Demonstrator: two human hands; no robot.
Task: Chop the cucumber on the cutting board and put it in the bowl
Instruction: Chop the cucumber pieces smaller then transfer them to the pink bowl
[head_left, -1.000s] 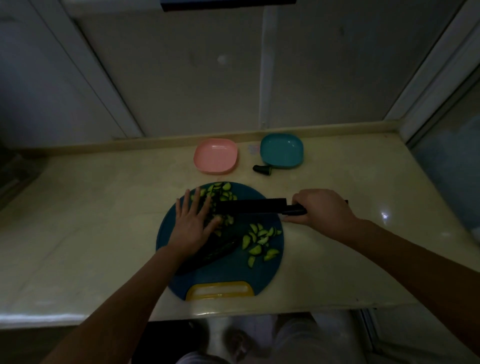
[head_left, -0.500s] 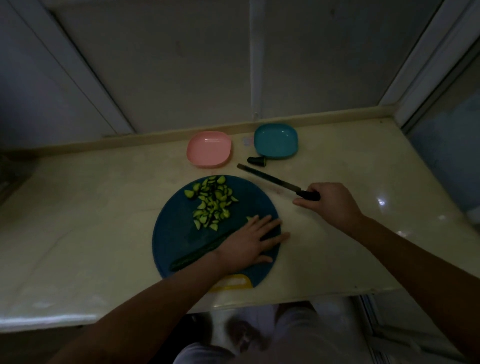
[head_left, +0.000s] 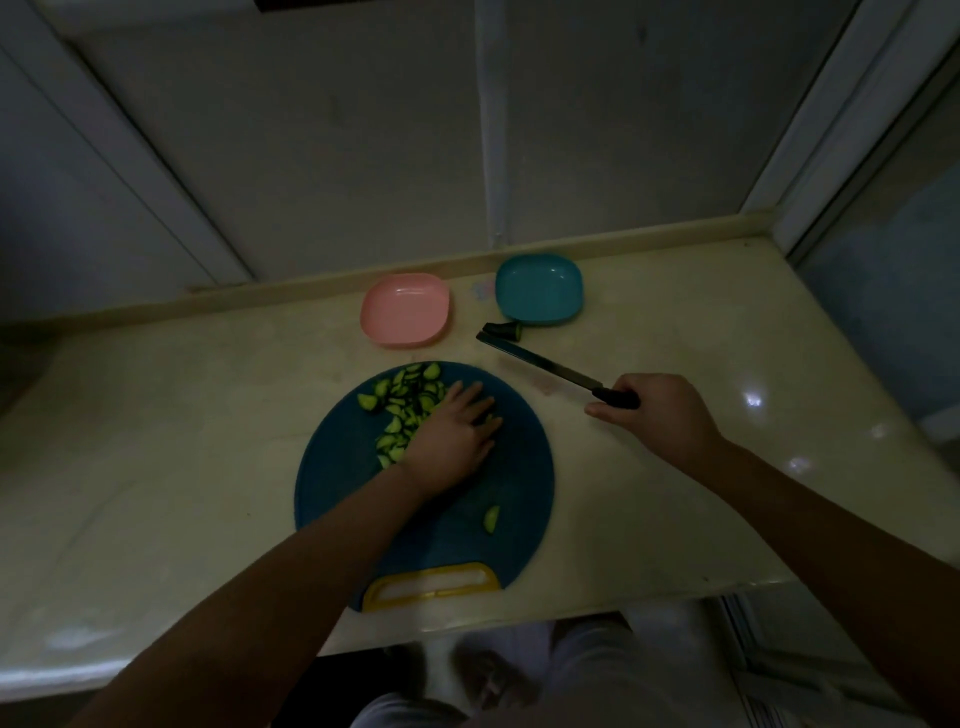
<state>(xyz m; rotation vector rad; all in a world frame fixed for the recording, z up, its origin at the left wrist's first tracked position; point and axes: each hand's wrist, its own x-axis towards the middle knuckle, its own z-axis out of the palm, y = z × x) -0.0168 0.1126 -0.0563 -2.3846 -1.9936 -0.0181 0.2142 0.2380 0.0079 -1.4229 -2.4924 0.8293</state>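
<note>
Only one camera is here, worn on the person's head. From above the front edge of the counter (head_left: 156, 467) it looks steeply down and forward to the back wall (head_left: 363, 156), quite near.

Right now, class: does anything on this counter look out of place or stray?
Two things. A cucumber end lies off the cutting board, on the counter by the teal bowl and knife tip. One slice sits alone toward the board's near edge, apart from the pile beside the left hand.

A pale counter (head_left: 156, 467) spreads under and beyond the grip; grey wall panels (head_left: 363, 156) rise behind it, with what may be a glass door (head_left: 893, 312) to its right.
</note>
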